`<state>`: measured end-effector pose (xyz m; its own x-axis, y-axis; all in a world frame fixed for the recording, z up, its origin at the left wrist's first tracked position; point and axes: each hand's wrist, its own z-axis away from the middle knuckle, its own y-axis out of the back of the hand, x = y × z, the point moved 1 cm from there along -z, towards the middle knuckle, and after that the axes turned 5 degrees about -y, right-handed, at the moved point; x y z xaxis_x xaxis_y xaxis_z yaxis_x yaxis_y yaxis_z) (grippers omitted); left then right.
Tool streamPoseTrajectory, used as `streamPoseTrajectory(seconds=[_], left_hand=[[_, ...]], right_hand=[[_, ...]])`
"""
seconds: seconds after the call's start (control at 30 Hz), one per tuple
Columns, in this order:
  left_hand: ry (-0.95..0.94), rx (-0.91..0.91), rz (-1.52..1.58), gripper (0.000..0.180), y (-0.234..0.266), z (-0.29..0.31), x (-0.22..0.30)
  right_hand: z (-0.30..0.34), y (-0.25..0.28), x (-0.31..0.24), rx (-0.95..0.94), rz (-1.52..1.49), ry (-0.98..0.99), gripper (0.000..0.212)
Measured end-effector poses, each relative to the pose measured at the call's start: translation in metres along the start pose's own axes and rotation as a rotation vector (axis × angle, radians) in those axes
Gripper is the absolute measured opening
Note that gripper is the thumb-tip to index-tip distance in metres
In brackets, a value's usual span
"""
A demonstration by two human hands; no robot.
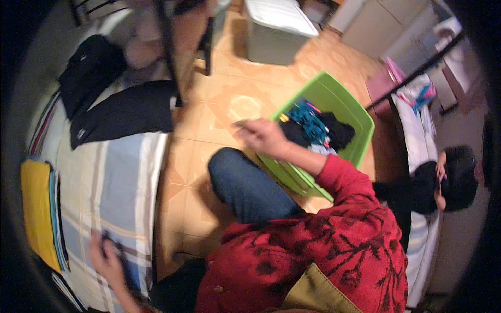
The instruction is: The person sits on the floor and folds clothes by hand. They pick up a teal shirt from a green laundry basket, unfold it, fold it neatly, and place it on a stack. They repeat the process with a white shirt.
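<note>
Low at the left, my left hand (107, 258) is over the striped bedcover (112, 182) with its fingers apart and nothing in them. A dark blue patch shows beside it; I cannot make out whether it is loose cloth. My right hand (265, 137) is raised above my bent knee, at the near left side of a green plastic bin (360, 120). Its fingers stretch leftward, slightly blurred, and hold nothing visible. Inside the bin lie crumpled clothes (313, 125), teal and black. Folded black garments (125, 112) lie farther up the bed.
A stack of folded clothes, yellow on top (39, 208), sits at the bed's left edge. A dark bed post (169, 49) rises at the near bed's far end. A lidded grey box (276, 44) stands on the tiled floor. A person in black (417, 188) is by another bed on the right.
</note>
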<state>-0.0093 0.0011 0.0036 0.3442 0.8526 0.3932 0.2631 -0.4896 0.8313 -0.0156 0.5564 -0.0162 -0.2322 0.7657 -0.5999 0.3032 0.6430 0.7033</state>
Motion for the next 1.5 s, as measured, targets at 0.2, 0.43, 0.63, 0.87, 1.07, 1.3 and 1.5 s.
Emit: streamPoseTrajectory(seconds=[0.2,0.43,0.63,0.87,1.07,1.3,1.5], left_hand=[[-0.091,-0.424,0.2,0.021,-0.104,0.086,0.107],[0.404,-0.735,0.371,0.026,-0.174,0.163,0.126],[0.492,-0.861,0.347,0.029,-0.192,0.177,0.132],[0.61,-0.863,0.317,0.029,-0.194,0.183,0.13],[0.662,-0.876,0.299,0.03,-0.193,0.184,0.134],[0.682,-0.884,0.301,0.03,-0.199,0.185,0.133],[0.684,-0.872,0.326,0.031,-0.206,0.183,0.13]], right_hand=[[0.146,0.156,0.213,0.392,0.267,-0.878,0.023],[0.296,0.135,0.332,-0.028,0.568,-1.293,0.03],[0.369,0.055,0.394,-0.225,0.426,-1.438,0.034],[0.355,0.026,0.376,0.149,0.338,-1.474,0.053],[0.327,-0.008,0.37,0.566,0.072,-1.584,0.063],[0.301,-0.03,0.358,0.617,0.054,-1.563,0.045],[0.272,-0.045,0.338,0.204,0.113,-1.359,0.045]])
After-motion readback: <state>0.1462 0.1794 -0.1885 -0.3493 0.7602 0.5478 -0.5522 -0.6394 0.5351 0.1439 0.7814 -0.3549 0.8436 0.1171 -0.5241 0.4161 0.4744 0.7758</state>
